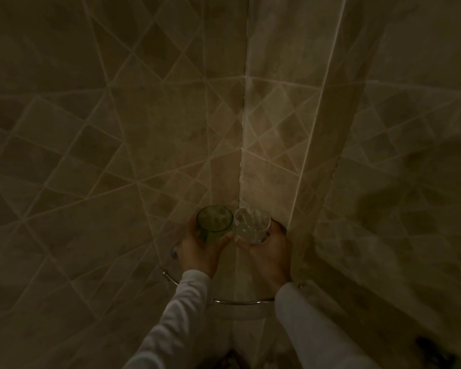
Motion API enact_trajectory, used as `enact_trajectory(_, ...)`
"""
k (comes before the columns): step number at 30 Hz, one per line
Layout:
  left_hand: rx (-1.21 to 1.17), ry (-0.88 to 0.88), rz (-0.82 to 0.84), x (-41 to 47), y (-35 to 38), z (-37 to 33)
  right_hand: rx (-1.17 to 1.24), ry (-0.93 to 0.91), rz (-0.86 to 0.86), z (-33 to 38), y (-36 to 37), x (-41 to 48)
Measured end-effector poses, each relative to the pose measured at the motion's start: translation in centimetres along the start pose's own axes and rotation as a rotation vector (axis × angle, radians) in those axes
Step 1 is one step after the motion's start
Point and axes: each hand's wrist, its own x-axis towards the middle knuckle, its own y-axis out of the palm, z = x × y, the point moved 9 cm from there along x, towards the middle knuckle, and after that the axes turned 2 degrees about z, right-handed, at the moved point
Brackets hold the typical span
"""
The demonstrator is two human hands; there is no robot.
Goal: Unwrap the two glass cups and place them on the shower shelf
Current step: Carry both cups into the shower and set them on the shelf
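A green glass cup (215, 219) stands upright in the grip of my left hand (200, 251). Right beside it, almost touching, is a clear glass cup (252, 225) held by my right hand (266, 251). Both cups are bare, with no wrapping on them, and sit at the back of a glass corner shower shelf with a curved chrome rail (244, 302). In the dim light I cannot tell whether the cups rest on the shelf or hover just above it. My fingers hide the lower parts of both cups.
Two beige tiled walls with diagonal grout lines meet in a corner (244, 129) just behind the cups. The shelf's chrome rail curves round the front below my wrists. A dark object (431, 350) lies low at the bottom right.
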Motion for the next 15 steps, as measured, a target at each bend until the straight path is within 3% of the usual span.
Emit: enact_trajectory(15,0.040,0.031,-0.012,-0.6,-0.2,-0.7,-0.012,0.045,-0.043,-0.1,-0.2,-1.0)
